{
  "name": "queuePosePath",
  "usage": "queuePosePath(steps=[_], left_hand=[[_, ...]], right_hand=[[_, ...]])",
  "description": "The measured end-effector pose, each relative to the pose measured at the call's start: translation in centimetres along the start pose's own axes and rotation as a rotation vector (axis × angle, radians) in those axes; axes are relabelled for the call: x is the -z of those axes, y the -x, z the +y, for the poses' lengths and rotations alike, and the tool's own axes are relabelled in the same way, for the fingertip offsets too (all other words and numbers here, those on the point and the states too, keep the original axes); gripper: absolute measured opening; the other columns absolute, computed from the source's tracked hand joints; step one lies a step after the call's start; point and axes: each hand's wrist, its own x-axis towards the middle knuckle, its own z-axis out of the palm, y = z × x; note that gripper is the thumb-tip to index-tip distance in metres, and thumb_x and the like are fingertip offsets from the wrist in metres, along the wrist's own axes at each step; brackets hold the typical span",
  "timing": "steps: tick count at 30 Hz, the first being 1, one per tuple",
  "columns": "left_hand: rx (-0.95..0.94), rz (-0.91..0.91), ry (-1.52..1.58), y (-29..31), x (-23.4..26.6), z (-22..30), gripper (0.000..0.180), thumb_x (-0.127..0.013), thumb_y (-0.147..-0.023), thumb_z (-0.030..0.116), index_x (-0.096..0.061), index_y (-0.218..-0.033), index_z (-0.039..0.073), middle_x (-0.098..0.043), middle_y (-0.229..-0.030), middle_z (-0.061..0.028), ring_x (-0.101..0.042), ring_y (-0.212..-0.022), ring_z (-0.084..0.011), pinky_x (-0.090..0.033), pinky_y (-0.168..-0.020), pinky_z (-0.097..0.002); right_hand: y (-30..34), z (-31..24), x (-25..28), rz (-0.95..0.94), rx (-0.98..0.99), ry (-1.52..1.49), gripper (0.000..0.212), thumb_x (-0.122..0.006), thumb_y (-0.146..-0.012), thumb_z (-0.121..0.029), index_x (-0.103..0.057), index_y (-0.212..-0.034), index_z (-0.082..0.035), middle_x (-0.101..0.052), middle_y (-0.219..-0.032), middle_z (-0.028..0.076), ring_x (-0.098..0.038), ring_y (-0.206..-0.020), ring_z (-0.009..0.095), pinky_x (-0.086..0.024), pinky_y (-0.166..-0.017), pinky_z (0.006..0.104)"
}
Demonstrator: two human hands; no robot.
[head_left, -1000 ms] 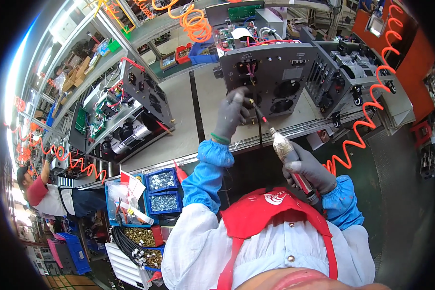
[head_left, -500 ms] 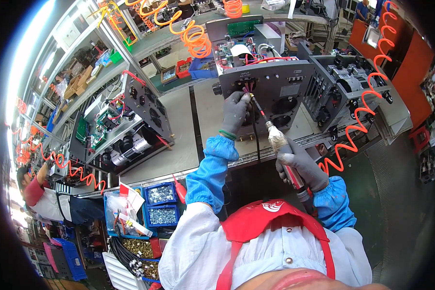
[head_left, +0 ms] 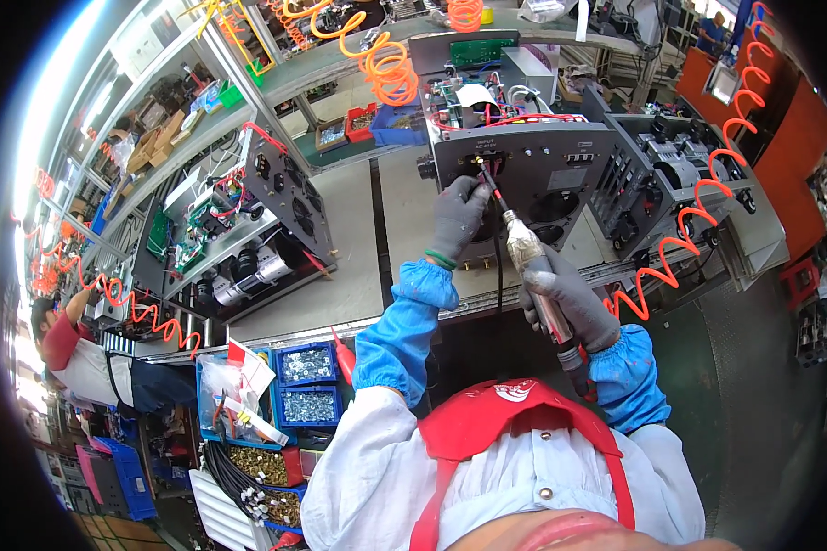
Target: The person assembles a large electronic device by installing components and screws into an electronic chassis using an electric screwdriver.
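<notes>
In my right hand [head_left: 568, 298], in a grey glove, I grip a pneumatic screwdriver [head_left: 551, 317] with tape wrapped around its front. Its thin bit points up and away, its tip at the terminal opening in the dark grey rear panel [head_left: 521, 151] of an upright machine. My left hand [head_left: 459, 216], also gloved, is closed right beside the bit, fingertips just below the opening; what they pinch is hidden. A black cable [head_left: 499, 257] hangs down the panel beside that hand. Circuit boards and wires [head_left: 473, 99] show behind the panel's top edge.
A second open machine [head_left: 239, 248] stands left on the bench, another [head_left: 666, 170] right. Blue bins of small hardware [head_left: 308, 404] sit front left, beside a red bottle [head_left: 344, 356]. An orange coiled hose [head_left: 685, 230] hangs at right; a co-worker [head_left: 83, 358] stands far left.
The screwdriver's tip has shifted up and left to the terminal opening. My left hand has moved slightly lower against the panel. The view has shifted a little.
</notes>
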Motion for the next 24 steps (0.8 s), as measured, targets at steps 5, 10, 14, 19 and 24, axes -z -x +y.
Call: queuePosePath(steps=[5, 10, 14, 19, 24], left_hand=[[0.229, -0.048, 0.137, 0.1, 0.9, 1.2, 0.027, -0.067, -0.09, 0.027, -0.062, -0.082, 0.001, -0.058, -0.061, -0.0034, -0.053, -0.047, -0.0101, -0.041, -0.043, -0.0276], [0.199, -0.097, 0.103, -0.3, 1.3, 1.3, 0.035, -0.068, -0.089, 0.035, -0.056, -0.074, 0.006, -0.055, -0.061, -0.0009, -0.051, -0.046, -0.0077, -0.038, -0.039, -0.0249], [0.121, -0.118, 0.119, -0.5, 1.2, 0.7, 0.035, -0.068, -0.089, 0.036, -0.058, -0.077, 0.004, -0.054, -0.059, -0.0004, -0.051, -0.047, -0.0072, -0.038, -0.041, -0.0252], [-0.024, -0.095, -0.059, -1.2, 1.3, -1.5, 0.035, -0.068, -0.09, 0.035, -0.062, -0.083, 0.001, -0.054, -0.06, -0.0009, -0.05, -0.05, -0.008, -0.039, -0.045, -0.0272], [-0.261, -0.012, -0.243, -1.2, 1.1, -2.0, 0.032, -0.069, -0.089, 0.032, -0.063, -0.085, 0.0, -0.059, -0.062, -0.005, -0.053, -0.05, -0.0111, -0.042, -0.048, -0.0306]], right_hand=[[0.5, -0.3, -0.4, 0.014, -0.028, 0.015, 0.08, -0.066, -0.08, -0.034, -0.03, -0.148, -0.011, -0.058, -0.076, 0.006, -0.058, -0.058, 0.014, -0.051, -0.05, 0.0271], [-0.2, 1.2, -0.6, 0.015, -0.058, -0.014, 0.072, -0.066, -0.083, -0.03, -0.033, -0.143, -0.009, -0.058, -0.077, 0.006, -0.058, -0.059, 0.015, -0.051, -0.051, 0.0288], [-0.7, 1.5, -0.9, 0.028, -0.053, -0.015, 0.071, -0.065, -0.083, -0.029, -0.033, -0.143, -0.008, -0.058, -0.078, 0.007, -0.059, -0.06, 0.015, -0.052, -0.051, 0.0289], [-0.6, 1.6, -1.5, 0.048, -0.059, -0.019, 0.071, -0.065, -0.084, -0.029, -0.033, -0.143, -0.009, -0.059, -0.078, 0.007, -0.059, -0.059, 0.015, -0.052, -0.05, 0.0285], [-0.6, 1.8, -1.9, 0.056, -0.023, -0.073, 0.07, -0.063, -0.085, -0.028, -0.032, -0.144, -0.008, -0.059, -0.075, 0.007, -0.059, -0.057, 0.015, -0.052, -0.05, 0.0287]])
